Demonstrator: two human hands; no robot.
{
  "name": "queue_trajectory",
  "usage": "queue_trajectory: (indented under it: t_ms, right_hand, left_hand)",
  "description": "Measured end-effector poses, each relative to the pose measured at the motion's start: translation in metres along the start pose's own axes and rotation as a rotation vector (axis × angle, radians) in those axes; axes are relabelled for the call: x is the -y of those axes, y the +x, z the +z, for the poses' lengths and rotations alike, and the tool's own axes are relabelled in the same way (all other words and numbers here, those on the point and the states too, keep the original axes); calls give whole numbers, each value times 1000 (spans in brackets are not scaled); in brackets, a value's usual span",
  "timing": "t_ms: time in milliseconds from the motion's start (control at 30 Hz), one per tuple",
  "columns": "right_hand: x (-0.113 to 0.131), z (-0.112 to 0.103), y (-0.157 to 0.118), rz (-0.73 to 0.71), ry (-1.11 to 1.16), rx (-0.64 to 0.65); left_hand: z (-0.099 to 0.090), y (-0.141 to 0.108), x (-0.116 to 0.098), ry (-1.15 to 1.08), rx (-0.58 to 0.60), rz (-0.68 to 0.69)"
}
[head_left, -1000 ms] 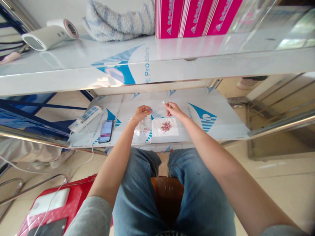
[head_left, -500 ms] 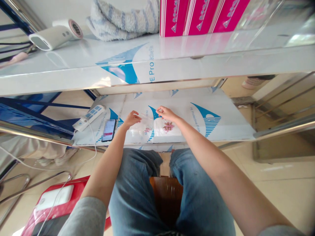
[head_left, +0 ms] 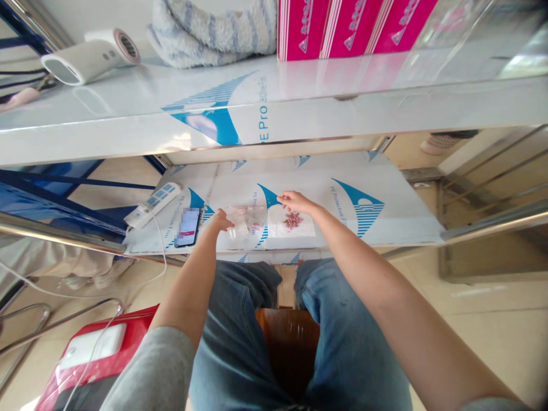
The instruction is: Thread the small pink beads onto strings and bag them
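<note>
From my remote station: on a shelf board (head_left: 338, 177) sheathed in blue-printed film, centre frame, a left hand (head_left: 221, 221) rests its curled fingers (head_left: 228, 224) at the edge of a clear plastic bag (head_left: 247, 218); whether they grip it, I cannot tell. A right hand (head_left: 296, 201) hangs just above a white sheet (head_left: 303, 231) bearing a heap of pink beads (head_left: 292, 221), its fingers extended and nearly closed, any grip unclear. The risk, I judge: a nudge to sheet or bag could scatter beads across the slick film and off the front edge. The count: two hands, one bag, one heap, beads too many to number, one phone (head_left: 187, 226) at left, three pink boxes (head_left: 355, 25) on the upper shelf (head_left: 299, 108).
</note>
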State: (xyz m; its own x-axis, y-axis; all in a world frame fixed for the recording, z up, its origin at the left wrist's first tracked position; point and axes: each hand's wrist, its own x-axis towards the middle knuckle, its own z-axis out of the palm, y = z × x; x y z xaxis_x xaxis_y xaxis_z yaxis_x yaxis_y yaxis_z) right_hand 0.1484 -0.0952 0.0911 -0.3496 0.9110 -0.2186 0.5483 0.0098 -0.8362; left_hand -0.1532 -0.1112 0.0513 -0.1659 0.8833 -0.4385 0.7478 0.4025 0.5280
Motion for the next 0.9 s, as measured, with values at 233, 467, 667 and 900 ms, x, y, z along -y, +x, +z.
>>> queue_trajectory:
  t_ms: [233,467,667,900]
  right_hand:
    - [-7,0,2,-13,-53,25]
    - [-12,0,2,-52,-139,22]
    - [-10,0,2,-27,-170,34]
    - [-6,0,-2,-18,-260,63]
  left_hand:
    - [-6,-10,-20,394,-200,219]
    - [-1,-14,-31,624,-121,367]
    - [5,-11,-30,762,-78,424]
    - [11,-11,-32,925,-69,425]
